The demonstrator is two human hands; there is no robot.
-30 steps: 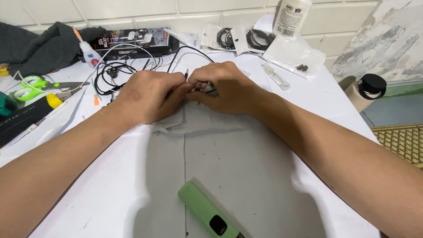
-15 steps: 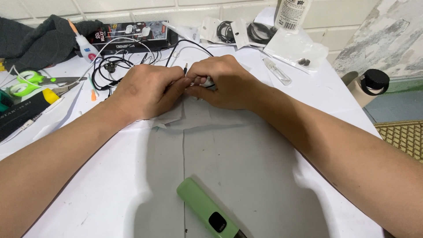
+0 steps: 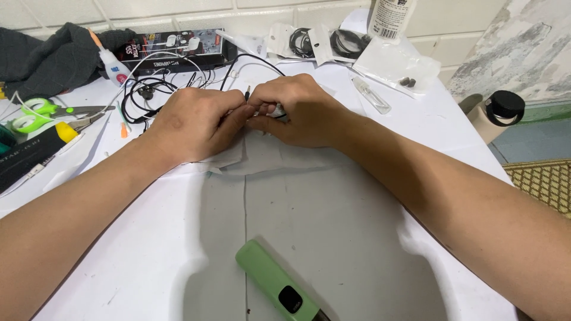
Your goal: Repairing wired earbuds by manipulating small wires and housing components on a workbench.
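Observation:
My left hand (image 3: 193, 122) and my right hand (image 3: 297, 113) meet at the middle of a white-covered table (image 3: 333, 238). Their fingertips pinch together around a small white part (image 3: 275, 110) with a thin black cable (image 3: 253, 59) that loops away behind them. A small metal plug tip (image 3: 247, 91) sticks up between the two hands. Most of the held part is hidden by my fingers. Both hands rest on a creased white sheet (image 3: 262, 157).
A green elongated device (image 3: 276, 289) lies near the front edge. Green-handled scissors (image 3: 41, 111), a black-and-yellow tool (image 3: 33, 151), a glue bottle (image 3: 110, 59) and tangled earphone cables (image 3: 148, 89) lie at left. Plastic bags with cables (image 3: 315, 43), a white bottle (image 3: 389, 18) and a capped flask (image 3: 493, 116) stand behind and right.
Both hands stay pressed together on the small part. The fingers have shifted slightly, and the view has tipped a little; nothing was let go.

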